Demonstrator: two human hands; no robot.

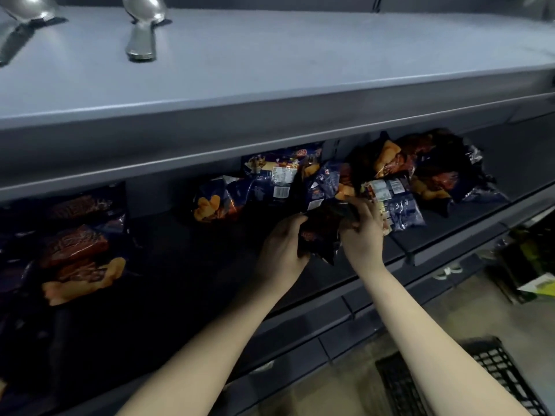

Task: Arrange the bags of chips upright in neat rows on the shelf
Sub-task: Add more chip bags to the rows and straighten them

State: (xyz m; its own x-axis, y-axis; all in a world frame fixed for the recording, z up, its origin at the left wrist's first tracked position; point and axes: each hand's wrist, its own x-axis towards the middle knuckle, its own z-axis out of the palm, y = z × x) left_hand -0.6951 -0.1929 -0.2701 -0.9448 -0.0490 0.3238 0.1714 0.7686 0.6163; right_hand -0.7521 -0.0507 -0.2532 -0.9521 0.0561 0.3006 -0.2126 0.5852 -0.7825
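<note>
Head view: a grey upper shelf (270, 70) is spanning the top of the picture, and two shiny metal utensils (144, 28) are lying near its back left corner. Beneath it, the dark shelf (186, 253) is carrying the chips and sitting mostly in shadow. Near its left end, a group of left-end bags (78, 244) is lying with orange and red fronts showing. A middle bag (214, 202) is leaning toward the back edge. Toward the right end, a heap of bags (432, 172) is slumping against the back, overlapping and facing different ways, some showing printed labels. Below the shelf's front edge, more grey shelving is stepping down to a pale floor (444, 313). A black slotted crate (495, 376) is sitting there at the lower right, and a green carton (537, 285) is lying at the right edge.

Both bare forearms are reaching in over the front edge, right of centre. The left hand (280, 244) is curling its fingers around the left side of the held bag (322, 232), a dark crumpled packet. The right hand (365, 232) is gripping the packet's right side, fingers bent over its top. The packet is hanging between the two hands just in front of the heap, tilted; whether it is touching the shelf cannot be told.
</note>
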